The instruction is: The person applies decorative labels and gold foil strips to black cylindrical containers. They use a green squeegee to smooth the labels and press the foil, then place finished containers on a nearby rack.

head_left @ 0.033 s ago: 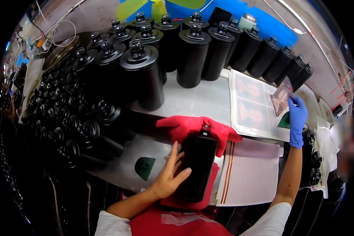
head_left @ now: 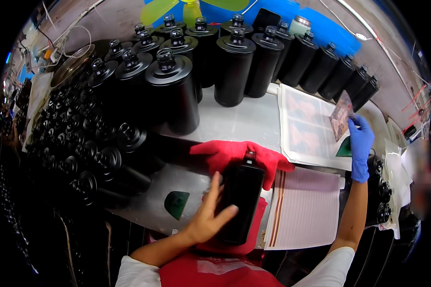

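Note:
A glossy black bottle [head_left: 242, 203] with a clear neck lies in front of me on red cloth [head_left: 262, 215]. My left hand [head_left: 208, 217] is against its left side, fingers stretched and apart, thumb over its upper face. At the far right, my right hand [head_left: 361, 141], in a blue glove, pinches a thin printed sheet [head_left: 341, 117] at its lower right edge. A green scraper [head_left: 344, 147] sticks out beside the gloved palm; how it is gripped is hidden. The sheet is raised over a white stack of printed sheets [head_left: 304, 150]. Past the bottle's neck lies a red glove [head_left: 220, 150].
Another green scraper [head_left: 176, 204] rests on the table [head_left: 151, 205] left of my hand. Lined paper [head_left: 304, 210] lies to the right. Several black bottles [head_left: 175, 93] stand at the back, others crowd the left side. Behind them are a green fan [head_left: 191, 12] and a jar [head_left: 300, 25].
My left hand has shifted slightly right, its thumb reaching further across the bottle. The gloved right hand has moved a little left with the printed sheet and scraper.

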The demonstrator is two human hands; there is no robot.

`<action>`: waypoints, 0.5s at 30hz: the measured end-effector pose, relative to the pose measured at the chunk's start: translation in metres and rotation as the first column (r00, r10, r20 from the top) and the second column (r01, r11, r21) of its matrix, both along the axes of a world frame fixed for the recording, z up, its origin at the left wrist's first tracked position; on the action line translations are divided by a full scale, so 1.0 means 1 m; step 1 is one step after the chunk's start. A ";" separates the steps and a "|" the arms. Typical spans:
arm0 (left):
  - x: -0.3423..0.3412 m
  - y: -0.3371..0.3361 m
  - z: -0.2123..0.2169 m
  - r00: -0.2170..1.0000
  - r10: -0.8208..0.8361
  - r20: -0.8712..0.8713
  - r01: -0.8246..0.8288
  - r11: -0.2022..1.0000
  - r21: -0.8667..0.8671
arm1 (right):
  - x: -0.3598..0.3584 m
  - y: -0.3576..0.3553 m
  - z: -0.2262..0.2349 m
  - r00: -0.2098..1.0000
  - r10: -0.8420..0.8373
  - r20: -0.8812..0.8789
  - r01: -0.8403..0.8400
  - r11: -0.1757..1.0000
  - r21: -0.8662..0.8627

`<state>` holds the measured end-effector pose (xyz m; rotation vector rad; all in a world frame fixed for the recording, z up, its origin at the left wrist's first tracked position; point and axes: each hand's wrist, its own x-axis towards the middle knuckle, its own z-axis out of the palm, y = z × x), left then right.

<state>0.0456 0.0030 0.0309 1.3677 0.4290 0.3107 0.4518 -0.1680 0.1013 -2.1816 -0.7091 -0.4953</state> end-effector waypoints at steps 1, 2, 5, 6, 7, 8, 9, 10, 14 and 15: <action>0.003 -0.002 0.003 0.998 -0.035 -0.054 0.044 0.983 0.178 | -0.024 0.008 0.009 0.998 0.055 -0.007 -0.055 0.998 0.004; 0.006 -0.004 0.006 0.992 -0.066 -0.104 0.098 0.933 0.347 | -0.046 0.010 0.019 0.996 0.075 -0.046 -0.075 0.997 -0.003; 0.006 0.000 -0.006 0.998 -0.064 -0.003 0.063 0.980 0.189 | -0.116 0.020 0.043 0.969 0.140 -0.205 -0.144 0.990 -0.008; 0.006 0.000 -0.008 0.997 -0.078 0.025 0.073 0.986 0.149 | -0.141 0.016 0.055 0.951 0.129 -0.279 -0.141 0.990 -0.023; 0.005 -0.001 -0.006 0.996 -0.079 0.032 0.071 0.979 0.190 | -0.159 0.011 0.064 0.933 0.140 -0.331 -0.169 0.984 -0.061; 0.002 -0.001 -0.006 0.998 -0.061 0.032 0.052 0.970 0.239 | -0.183 0.013 0.075 0.897 0.184 -0.402 -0.222 0.974 -0.049; 0.000 -0.001 -0.004 0.998 -0.053 0.036 0.041 0.958 0.284 | -0.201 0.008 0.084 0.872 0.253 -0.420 -0.307 0.950 -0.066; -0.002 -0.002 -0.006 0.997 -0.040 0.062 0.022 0.962 0.273 | -0.217 0.003 0.089 0.837 0.324 -0.441 -0.394 0.916 -0.074; -0.003 -0.008 -0.018 0.958 0.090 0.272 -0.067 0.993 -0.093 | -0.276 -0.014 0.123 0.653 0.501 -0.568 -0.577 0.815 0.055; -0.014 -0.004 -0.015 0.938 0.087 0.336 -0.066 0.995 -0.075 | -0.289 -0.016 0.122 0.574 0.525 -0.628 -0.588 0.799 0.130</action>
